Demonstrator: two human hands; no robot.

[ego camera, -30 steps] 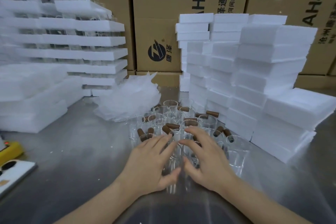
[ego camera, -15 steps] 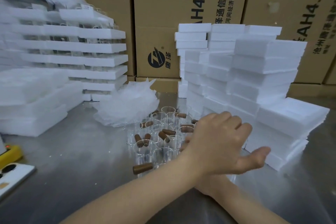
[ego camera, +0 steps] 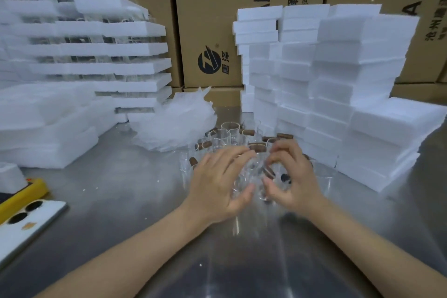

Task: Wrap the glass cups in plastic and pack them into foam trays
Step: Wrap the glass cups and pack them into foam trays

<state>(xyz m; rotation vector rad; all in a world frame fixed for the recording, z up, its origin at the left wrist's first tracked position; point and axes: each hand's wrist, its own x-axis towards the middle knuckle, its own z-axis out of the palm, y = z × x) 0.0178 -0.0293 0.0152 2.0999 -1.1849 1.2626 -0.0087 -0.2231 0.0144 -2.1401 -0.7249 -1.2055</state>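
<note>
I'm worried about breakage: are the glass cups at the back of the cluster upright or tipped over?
Upright: the back cups show round open rims facing up, and they stand on the table.

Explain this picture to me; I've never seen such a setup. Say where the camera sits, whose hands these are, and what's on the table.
There is no machine here: a person works bare-handed, and the single camera sits on their head, looking forward and down. The left hand lies with fairly straight fingers on a cluster of glass cups on a metal table. The right hand curls over the cups, but blur hides whether it grips one. Behind them lie a plastic pile, white foam stacks and, at left, layered foam trays.
</note>
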